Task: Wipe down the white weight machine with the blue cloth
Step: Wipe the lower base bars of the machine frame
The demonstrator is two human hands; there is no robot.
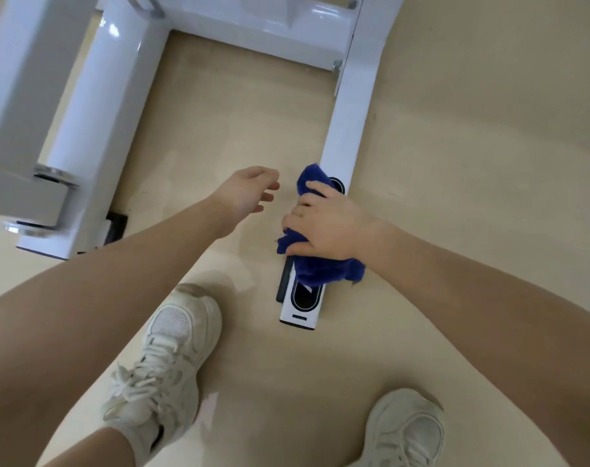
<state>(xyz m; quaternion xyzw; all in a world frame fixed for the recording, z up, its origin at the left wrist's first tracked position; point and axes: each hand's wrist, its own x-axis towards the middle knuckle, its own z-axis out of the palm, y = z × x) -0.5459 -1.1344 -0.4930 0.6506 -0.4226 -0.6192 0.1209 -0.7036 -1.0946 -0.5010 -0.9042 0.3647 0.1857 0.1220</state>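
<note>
Mid-wipe, the right hand grips the cloth bunched on the machine foot at lower center, left hand slack; next likely a stroke along the rail.

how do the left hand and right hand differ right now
The right hand grips the blue cloth with curled fingers; the left hand holds nothing, its fingers loose. The right hand presses the cloth onto the white floor bar of the machine; the left hand hovers over bare floor beside that bar. The right hand wears a ring; none shows on the left. Both reach forward on bare arms.
</note>
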